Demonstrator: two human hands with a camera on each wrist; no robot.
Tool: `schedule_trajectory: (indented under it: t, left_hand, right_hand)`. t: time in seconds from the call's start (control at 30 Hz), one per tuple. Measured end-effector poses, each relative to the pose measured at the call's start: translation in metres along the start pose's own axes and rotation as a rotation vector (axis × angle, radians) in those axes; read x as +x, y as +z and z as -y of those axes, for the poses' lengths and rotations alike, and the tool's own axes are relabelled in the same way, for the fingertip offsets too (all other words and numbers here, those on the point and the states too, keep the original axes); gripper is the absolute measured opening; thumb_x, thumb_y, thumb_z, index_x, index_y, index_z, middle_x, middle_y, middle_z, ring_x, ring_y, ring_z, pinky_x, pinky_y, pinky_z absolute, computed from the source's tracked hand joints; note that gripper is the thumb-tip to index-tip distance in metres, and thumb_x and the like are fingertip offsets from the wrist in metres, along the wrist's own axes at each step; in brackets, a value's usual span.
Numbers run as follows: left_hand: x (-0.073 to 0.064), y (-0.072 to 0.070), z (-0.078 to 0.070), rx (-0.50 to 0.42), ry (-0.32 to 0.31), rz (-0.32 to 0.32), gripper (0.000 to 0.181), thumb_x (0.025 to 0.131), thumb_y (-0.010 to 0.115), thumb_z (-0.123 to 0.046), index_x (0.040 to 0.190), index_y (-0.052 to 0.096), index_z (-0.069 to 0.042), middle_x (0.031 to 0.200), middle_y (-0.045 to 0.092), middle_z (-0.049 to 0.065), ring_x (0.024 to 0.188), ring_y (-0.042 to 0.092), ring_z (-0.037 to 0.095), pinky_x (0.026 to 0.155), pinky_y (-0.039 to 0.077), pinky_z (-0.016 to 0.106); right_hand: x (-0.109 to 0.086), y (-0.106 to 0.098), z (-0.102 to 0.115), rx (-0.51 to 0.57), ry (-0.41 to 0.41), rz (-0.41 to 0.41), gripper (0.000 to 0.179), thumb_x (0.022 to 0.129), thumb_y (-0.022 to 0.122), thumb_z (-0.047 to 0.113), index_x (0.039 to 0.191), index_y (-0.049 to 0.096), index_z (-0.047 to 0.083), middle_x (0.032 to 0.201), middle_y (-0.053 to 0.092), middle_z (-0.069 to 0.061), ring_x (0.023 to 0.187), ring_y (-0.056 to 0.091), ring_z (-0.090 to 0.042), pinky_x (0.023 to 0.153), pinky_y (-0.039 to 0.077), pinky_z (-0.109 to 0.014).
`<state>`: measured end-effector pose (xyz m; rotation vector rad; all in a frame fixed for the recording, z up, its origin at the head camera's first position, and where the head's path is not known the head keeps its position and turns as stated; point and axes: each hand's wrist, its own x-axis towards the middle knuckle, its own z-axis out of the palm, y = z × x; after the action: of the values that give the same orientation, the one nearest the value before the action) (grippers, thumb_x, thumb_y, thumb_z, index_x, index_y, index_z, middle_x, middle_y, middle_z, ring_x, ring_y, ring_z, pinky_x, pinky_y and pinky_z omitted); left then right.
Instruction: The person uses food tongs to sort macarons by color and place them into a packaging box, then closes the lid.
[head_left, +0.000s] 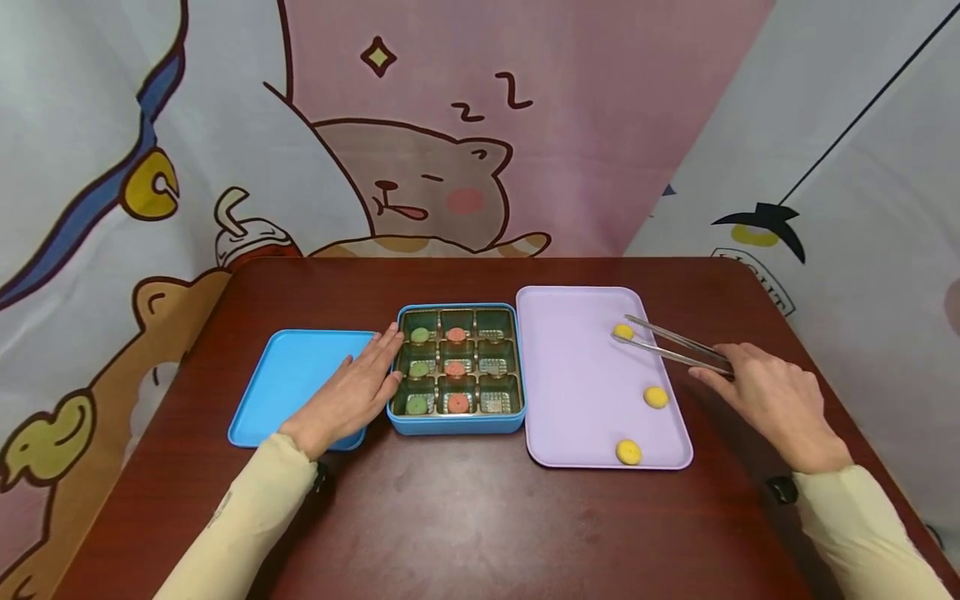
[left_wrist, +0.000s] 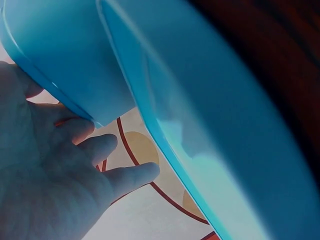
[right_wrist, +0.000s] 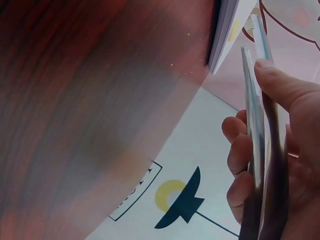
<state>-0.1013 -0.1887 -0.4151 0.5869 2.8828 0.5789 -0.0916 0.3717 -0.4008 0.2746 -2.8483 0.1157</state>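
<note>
Gripping metal tongs (right_wrist: 256, 150), the right hand (head_left: 776, 408) is seen at the right of the frame, the tips placed on either side of a yellow piece (head_left: 622, 332); whether it is pinched cannot be told. At centre-left, the left hand (head_left: 352, 396) is laid, fingers straightened, against the blue box (head_left: 456, 426). Two more yellow pieces (head_left: 656, 397) are borne by the lilac tray (head_left: 577, 375), right of centre. Two columns are judged done, green pieces (head_left: 420, 368) at left, orange pieces (head_left: 455, 368) in the middle; the right column is apparently left for the three yellow ones.
</note>
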Motion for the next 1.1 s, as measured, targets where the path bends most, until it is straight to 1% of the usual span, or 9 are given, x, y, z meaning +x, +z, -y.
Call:
schedule_trajectory:
  t: [0.2, 0.37, 0.47, 0.7, 0.97, 1.1]
  left_hand:
    - [-0.0025, 0.0004, 0.0001, -0.012, -0.005, -0.003, 0.064, 0.113, 0.041, -0.034, 0.167, 0.017, -0.009, 0.174, 0.006, 0.006, 0.158, 0.013, 0.035, 0.118, 0.02, 0.07]
    - [-0.0026, 0.0004, 0.0002, -0.018, -0.008, 0.0, 0.065, 0.113, 0.041, -0.035, 0.167, 0.016, -0.009, 0.174, 0.005, 0.006, 0.158, 0.013, 0.035, 0.118, 0.02, 0.07]
    - [-0.0025, 0.0003, 0.0003, -0.025, -0.009, 0.0, 0.065, 0.113, 0.041, -0.035, 0.167, 0.016, -0.009, 0.174, 0.005, 0.007, 0.158, 0.013, 0.035, 0.118, 0.02, 0.07]
    - [-0.0031, -0.0005, 0.0, -0.039, -0.014, -0.001, 0.065, 0.113, 0.042, -0.034, 0.167, 0.017, -0.009, 0.174, 0.006, 0.007, 0.158, 0.013, 0.036, 0.118, 0.02, 0.07]
    - [-0.0025, 0.0008, -0.0002, -0.028, -0.01, -0.01, 0.065, 0.113, 0.042, -0.034, 0.167, 0.017, -0.008, 0.174, 0.007, 0.007, 0.158, 0.014, 0.036, 0.118, 0.022, 0.069]
    - [-0.0014, 0.0008, -0.0005, -0.021, 0.001, -0.01, 0.065, 0.113, 0.042, -0.034, 0.167, 0.016, -0.008, 0.174, 0.007, 0.007, 0.158, 0.015, 0.037, 0.118, 0.023, 0.069]
  right_hand:
    - [0.0014, 0.0001, 0.004, -0.017, 0.001, 0.028, 0.052, 0.082, 0.088, 0.04, 0.105, 0.067, -0.002, 0.08, 0.066, -0.017, 0.05, 0.043, -0.02, 0.037, 0.034, -0.033]
    - [0.0002, 0.0019, 0.0066, -0.009, 0.0, 0.046, 0.05, 0.083, 0.088, 0.039, 0.104, 0.068, -0.002, 0.078, 0.066, -0.015, 0.05, 0.043, -0.019, 0.038, 0.034, -0.032]
    - [-0.0005, 0.0017, 0.0076, -0.001, -0.006, 0.047, 0.05, 0.082, 0.088, 0.039, 0.105, 0.069, -0.002, 0.078, 0.066, -0.014, 0.051, 0.044, -0.019, 0.039, 0.033, -0.031]
    - [-0.0024, 0.001, 0.0068, -0.01, -0.022, 0.022, 0.049, 0.081, 0.089, 0.038, 0.103, 0.069, -0.001, 0.075, 0.065, -0.012, 0.05, 0.042, -0.019, 0.038, 0.031, -0.031]
    - [-0.0026, 0.0024, 0.0058, -0.011, -0.016, 0.037, 0.047, 0.082, 0.088, 0.039, 0.102, 0.07, 0.0, 0.072, 0.062, -0.008, 0.051, 0.042, -0.019, 0.039, 0.03, -0.031]
    - [-0.003, 0.0023, 0.0055, -0.009, -0.011, 0.044, 0.047, 0.082, 0.088, 0.038, 0.103, 0.071, 0.0, 0.074, 0.064, -0.01, 0.052, 0.043, -0.019, 0.039, 0.031, -0.031]
